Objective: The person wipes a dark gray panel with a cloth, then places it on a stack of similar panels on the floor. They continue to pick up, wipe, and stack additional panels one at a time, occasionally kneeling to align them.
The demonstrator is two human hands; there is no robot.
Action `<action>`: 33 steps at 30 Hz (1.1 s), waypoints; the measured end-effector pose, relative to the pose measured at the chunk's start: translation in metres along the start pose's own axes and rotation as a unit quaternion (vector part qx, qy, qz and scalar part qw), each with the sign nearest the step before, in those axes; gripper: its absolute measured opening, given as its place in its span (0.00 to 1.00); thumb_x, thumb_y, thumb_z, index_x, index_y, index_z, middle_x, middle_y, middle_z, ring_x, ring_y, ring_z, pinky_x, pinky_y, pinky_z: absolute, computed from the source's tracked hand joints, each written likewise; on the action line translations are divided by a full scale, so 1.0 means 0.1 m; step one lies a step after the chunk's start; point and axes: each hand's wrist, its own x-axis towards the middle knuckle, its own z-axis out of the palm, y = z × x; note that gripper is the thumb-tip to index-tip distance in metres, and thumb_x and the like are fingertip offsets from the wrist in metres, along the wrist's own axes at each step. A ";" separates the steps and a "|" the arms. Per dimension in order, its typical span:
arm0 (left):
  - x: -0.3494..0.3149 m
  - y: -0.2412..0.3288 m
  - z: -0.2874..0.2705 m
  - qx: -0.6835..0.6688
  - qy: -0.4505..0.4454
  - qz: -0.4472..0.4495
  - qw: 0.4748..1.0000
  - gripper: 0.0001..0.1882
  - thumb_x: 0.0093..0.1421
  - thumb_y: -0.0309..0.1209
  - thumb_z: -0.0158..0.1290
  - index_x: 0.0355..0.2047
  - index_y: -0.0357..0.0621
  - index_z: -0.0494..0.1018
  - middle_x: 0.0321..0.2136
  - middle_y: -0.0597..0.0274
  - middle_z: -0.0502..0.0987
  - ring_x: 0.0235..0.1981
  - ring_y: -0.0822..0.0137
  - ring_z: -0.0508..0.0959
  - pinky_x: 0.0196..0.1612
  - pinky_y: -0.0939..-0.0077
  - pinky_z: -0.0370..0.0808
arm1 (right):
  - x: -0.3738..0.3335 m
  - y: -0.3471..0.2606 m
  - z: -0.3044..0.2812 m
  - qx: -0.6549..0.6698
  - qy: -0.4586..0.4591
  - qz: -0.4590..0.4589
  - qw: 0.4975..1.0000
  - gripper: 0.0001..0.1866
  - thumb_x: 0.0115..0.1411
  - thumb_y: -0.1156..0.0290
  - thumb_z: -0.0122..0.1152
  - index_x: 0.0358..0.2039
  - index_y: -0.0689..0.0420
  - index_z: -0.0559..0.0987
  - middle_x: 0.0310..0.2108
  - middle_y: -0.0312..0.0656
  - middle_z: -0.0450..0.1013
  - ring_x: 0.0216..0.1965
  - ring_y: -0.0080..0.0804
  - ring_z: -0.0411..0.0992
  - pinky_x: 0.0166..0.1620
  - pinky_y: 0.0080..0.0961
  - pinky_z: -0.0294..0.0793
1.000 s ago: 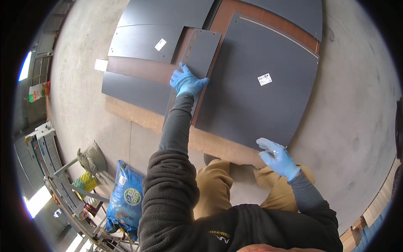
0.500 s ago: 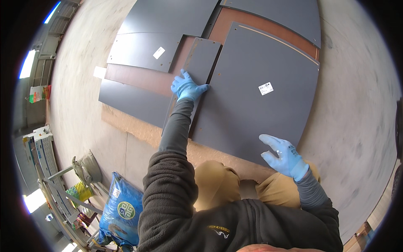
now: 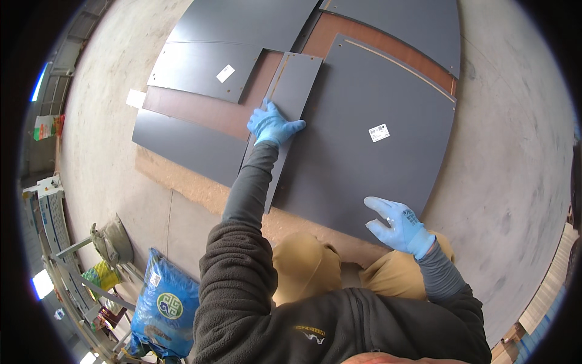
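My left hand [image 3: 273,123], in a light blue glove, lies with spread fingers on a narrow dark grey panel [image 3: 297,82]. This strip has a light groove along its left side and small holes at its far end. To its right is a large grey panel [image 3: 357,91] with a white label [image 3: 379,133]. Over that panel's near right part hovers my right hand [image 3: 400,227], also gloved, thumb and fingers apart, holding nothing. Left of the strip, a smaller grey panel [image 3: 182,70] with another label lies on a reddish-brown board [image 3: 209,104].
More grey panels [image 3: 394,24] lie at the far side. Brown cardboard [image 3: 182,180] shows beneath the stack's near edge. On the left are a stuffed blue bag [image 3: 163,309] and a metal-framed rack [image 3: 79,242]. Wooden boards [image 3: 548,279] lie at the far right.
Under my left hand the narrow panel has shifted toward the large panel; the dark gap between them no longer shows. My right hand stays raised and open. The whole view has turned slightly.
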 end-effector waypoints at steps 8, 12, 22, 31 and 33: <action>0.00 0.26 0.05 0.017 0.052 0.040 0.998 0.74 0.39 0.74 0.67 0.76 0.39 0.53 0.57 0.40 0.72 0.57 0.44 0.73 0.60 0.53 0.69 | -0.06 0.02 -0.10 -0.017 0.025 -0.013 0.999 0.25 0.62 0.65 0.66 0.57 0.64 0.77 0.54 0.59 0.78 0.51 0.60 0.79 0.54 0.45 0.80; 0.38 0.55 -0.10 0.028 0.052 0.024 0.998 0.74 0.39 0.74 0.67 0.76 0.40 0.54 0.58 0.41 0.72 0.59 0.45 0.72 0.61 0.53 0.69 | -0.11 0.00 -0.13 -0.019 0.024 -0.018 0.999 0.24 0.61 0.65 0.67 0.56 0.63 0.77 0.54 0.58 0.78 0.49 0.60 0.79 0.52 0.45 0.81; 0.65 0.71 -0.09 0.023 0.014 0.001 1.000 0.72 0.41 0.74 0.66 0.76 0.41 0.54 0.61 0.42 0.73 0.64 0.46 0.71 0.65 0.50 0.66 | -0.20 0.01 -0.25 -0.045 0.038 -0.030 0.998 0.24 0.60 0.66 0.68 0.54 0.64 0.76 0.54 0.56 0.78 0.47 0.58 0.79 0.50 0.44 0.81; 0.66 0.74 -0.12 0.051 0.019 0.003 0.999 0.72 0.42 0.72 0.67 0.77 0.41 0.52 0.58 0.43 0.73 0.60 0.50 0.73 0.60 0.57 0.66 | -0.24 0.00 -0.28 -0.058 0.037 -0.042 0.997 0.24 0.60 0.65 0.67 0.54 0.63 0.76 0.54 0.55 0.78 0.47 0.56 0.80 0.49 0.43 0.81; 0.66 0.75 -0.12 0.056 0.028 0.004 0.998 0.72 0.43 0.72 0.67 0.77 0.42 0.52 0.58 0.43 0.73 0.60 0.50 0.73 0.60 0.56 0.66 | -0.26 -0.01 -0.29 -0.060 0.036 -0.037 0.997 0.24 0.60 0.65 0.67 0.54 0.63 0.76 0.54 0.55 0.78 0.47 0.56 0.80 0.49 0.43 0.81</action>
